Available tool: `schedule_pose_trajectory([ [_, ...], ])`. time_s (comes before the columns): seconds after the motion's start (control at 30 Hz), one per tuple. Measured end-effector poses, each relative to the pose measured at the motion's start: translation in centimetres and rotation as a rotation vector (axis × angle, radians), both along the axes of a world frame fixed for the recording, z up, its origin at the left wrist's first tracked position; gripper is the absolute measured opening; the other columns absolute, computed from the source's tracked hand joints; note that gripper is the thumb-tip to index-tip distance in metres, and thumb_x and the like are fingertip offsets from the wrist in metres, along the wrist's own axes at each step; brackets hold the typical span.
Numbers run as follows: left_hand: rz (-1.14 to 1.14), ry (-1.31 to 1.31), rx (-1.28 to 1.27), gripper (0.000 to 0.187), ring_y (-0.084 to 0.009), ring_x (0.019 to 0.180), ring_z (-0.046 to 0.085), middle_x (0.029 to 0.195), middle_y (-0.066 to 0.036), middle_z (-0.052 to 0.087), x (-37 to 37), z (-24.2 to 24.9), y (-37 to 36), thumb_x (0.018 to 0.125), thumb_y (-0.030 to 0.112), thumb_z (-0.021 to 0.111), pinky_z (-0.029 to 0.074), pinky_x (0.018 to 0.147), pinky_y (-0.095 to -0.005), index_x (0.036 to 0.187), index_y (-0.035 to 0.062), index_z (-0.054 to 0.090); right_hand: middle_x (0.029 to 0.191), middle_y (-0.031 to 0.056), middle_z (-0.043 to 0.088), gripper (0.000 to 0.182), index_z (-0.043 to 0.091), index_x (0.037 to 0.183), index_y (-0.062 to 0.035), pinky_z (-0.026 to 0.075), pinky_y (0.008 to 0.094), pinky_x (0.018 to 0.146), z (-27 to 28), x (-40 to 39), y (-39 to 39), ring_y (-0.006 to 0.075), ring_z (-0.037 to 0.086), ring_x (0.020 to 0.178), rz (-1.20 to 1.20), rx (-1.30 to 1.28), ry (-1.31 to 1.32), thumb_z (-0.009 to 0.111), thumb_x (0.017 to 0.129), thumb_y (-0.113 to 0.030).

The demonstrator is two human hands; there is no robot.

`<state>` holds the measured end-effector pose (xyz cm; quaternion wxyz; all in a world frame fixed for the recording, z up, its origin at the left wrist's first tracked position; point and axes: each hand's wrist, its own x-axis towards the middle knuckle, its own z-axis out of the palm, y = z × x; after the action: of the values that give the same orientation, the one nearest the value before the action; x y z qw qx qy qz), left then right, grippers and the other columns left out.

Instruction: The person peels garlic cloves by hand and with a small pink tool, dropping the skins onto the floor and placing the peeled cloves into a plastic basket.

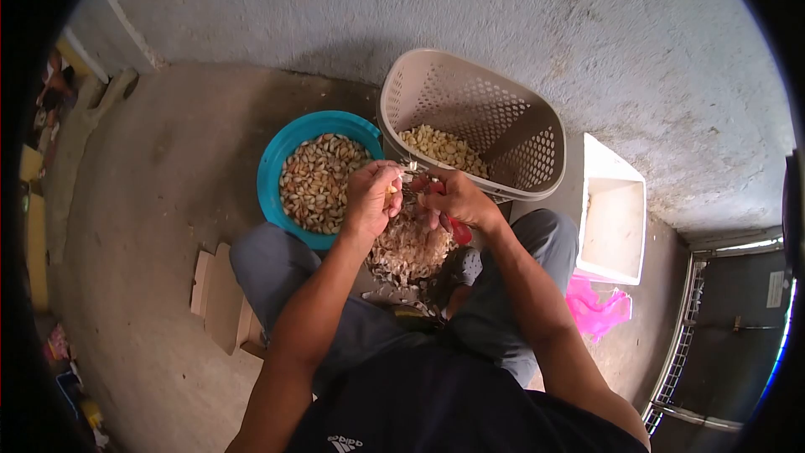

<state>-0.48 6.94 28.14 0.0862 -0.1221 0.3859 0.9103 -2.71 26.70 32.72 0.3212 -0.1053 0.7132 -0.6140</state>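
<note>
My left hand (371, 195) is closed, pinching a pale garlic clove (391, 190) between thumb and fingers. Close beside it, my right hand (463, 200) is wrapped around a red-handled cutting tool (436, 188), probably scissors; its metal end points at the left fingers and is partly hidden. Below both hands lies a heap of garlic skins (411, 253) on the floor. Unpeeled garlic cloves (323, 180) fill much of a round teal basin (270, 169) at the left. Peeled cloves (444, 149) lie in the bottom of a tall beige perforated basket (537, 122) behind my right hand.
A white foam box (616, 231) stands right of my knee, with a bright pink plastic bag (597, 310) in front. Flattened cardboard (225, 300) lies left of my leg. A rough grey wall (352, 8) rises behind the basket. Part of another person (57, 84) shows far left.
</note>
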Motion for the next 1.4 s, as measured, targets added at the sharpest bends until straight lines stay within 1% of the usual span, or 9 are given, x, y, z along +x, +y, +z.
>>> schedule_pose_trajectory([
  [0.13, -0.186, 0.115, -0.492, 0.01, -0.0092, 0.045, 0.053, 0.067, -0.004, 0.06, 0.0, 0.7, -0.5, 0.092, 0.01, 0.069, 0.035, 0.036, -0.0249, 0.09, -0.0008, 0.07, 0.075, 0.0044, 0.067, 0.017, 0.069, 0.102, 0.0042, 0.048, 0.0235, 0.048, 2.1, -0.6, 1.8, 0.0095, 0.061, 0.055, 0.162, -0.021, 0.0, 0.072, 0.088, -0.006],
  [0.3, -0.405, 0.427, -1.264, 0.016, -0.0351, 0.076, 0.072, 0.083, -0.018, 0.073, 1.3, 0.5, 1.3, 0.084, 0.021, 0.079, 0.056, 0.07, -0.0425, 0.093, 0.0079, 0.078, 0.075, 0.0011, 0.065, 0.025, 0.072, 0.103, 0.0025, 0.044, 0.0217, 0.048, 3.2, -0.9, 4.0, 0.0064, 0.054, 0.053, -0.071, -0.129, -0.053, 0.083, 0.084, -0.01],
  [0.37, -0.512, 0.471, -1.316, 0.019, -0.029, 0.075, 0.073, 0.084, -0.018, 0.074, 1.7, 1.1, 2.1, 0.087, 0.02, 0.076, 0.056, 0.072, -0.0389, 0.099, 0.0063, 0.078, 0.075, 0.0004, 0.065, 0.024, 0.072, 0.102, 0.0018, 0.042, 0.0211, 0.048, 3.3, -1.3, 4.7, 0.0052, 0.053, 0.053, -0.124, -0.124, -0.029, 0.083, 0.084, -0.009],
  [0.57, -0.573, 0.53, -1.22, 0.026, -0.0357, 0.089, 0.073, 0.094, -0.019, 0.074, 2.0, -0.3, 3.2, 0.09, 0.017, 0.068, 0.057, 0.079, -0.042, 0.113, 0.0095, 0.076, 0.076, -0.0004, 0.065, 0.027, 0.07, 0.111, 0.0024, 0.038, 0.0206, 0.043, 3.8, -1.5, 5.6, 0.0039, 0.05, 0.05, -0.245, -0.158, 0.014, 0.08, 0.088, -0.007],
  [0.73, -0.451, 0.301, -0.645, 0.028, -0.0186, 0.062, 0.067, 0.085, -0.011, 0.072, 0.8, -2.3, 2.9, 0.096, 0.014, 0.062, 0.052, 0.052, -0.0304, 0.118, -0.0021, 0.071, 0.077, 0.0015, 0.063, 0.029, 0.066, 0.118, 0.0056, 0.042, 0.024, 0.047, 2.9, -2.5, 5.3, 0.0069, 0.054, 0.055, -0.532, 0.092, 0.322, 0.073, 0.092, -0.005],
  [0.8, -0.425, 0.079, -0.4, 0.031, -0.009, 0.05, 0.059, 0.077, -0.004, 0.064, 0.5, -1.4, 2.6, 0.1, 0.02, 0.061, 0.038, 0.036, -0.0217, 0.121, -0.0011, 0.068, 0.08, 0.0018, 0.066, 0.027, 0.067, 0.119, 0.0042, 0.043, 0.0235, 0.048, 2.7, -2.3, 5.1, 0.006, 0.055, 0.056, -0.42, 0.144, 0.321, 0.071, 0.094, -0.006],
  [0.9, -0.34, -0.114, 0.01, 0.032, -0.0125, 0.047, 0.057, 0.078, -0.007, 0.066, -0.1, -1.5, 2.0, 0.105, 0.028, 0.056, 0.036, 0.035, -0.0246, 0.115, 0.0012, 0.069, 0.084, 0.0035, 0.07, 0.024, 0.07, 0.118, -0.0033, 0.048, 0.0276, 0.055, 0.8, -1.0, 3.4, 0.0078, 0.057, 0.061, -0.095, 0.322, 0.536, 0.071, 0.094, -0.008],
  [1.17, -0.242, -0.232, -0.012, 0.045, -0.0132, 0.051, 0.059, 0.075, -0.002, 0.065, -0.2, -0.8, 1.9, 0.106, 0.051, 0.052, 0.035, 0.038, -0.0269, 0.109, 0.0085, 0.066, 0.087, 0.0109, 0.071, 0.013, 0.067, 0.1, 0.0016, 0.053, 0.0327, 0.065, -0.1, 1.4, -1.6, 0.0161, 0.067, 0.071, 0.063, 0.408, 0.964, 0.071, 0.09, -0.006],
  [1.4, -0.26, -0.094, -0.002, 0.042, -0.0136, 0.052, 0.058, 0.077, -0.001, 0.062, 0.0, -0.5, 1.6, 0.105, 0.047, 0.056, 0.037, 0.039, -0.0254, 0.106, 0.0071, 0.066, 0.081, 0.0021, 0.071, 0.021, 0.072, 0.11, 0.0048, 0.046, 0.0256, 0.053, 0.2, -0.1, -1.4, 0.0074, 0.06, 0.061, -0.14, 0.072, 0.326, 0.07, 0.098, -0.012],
])
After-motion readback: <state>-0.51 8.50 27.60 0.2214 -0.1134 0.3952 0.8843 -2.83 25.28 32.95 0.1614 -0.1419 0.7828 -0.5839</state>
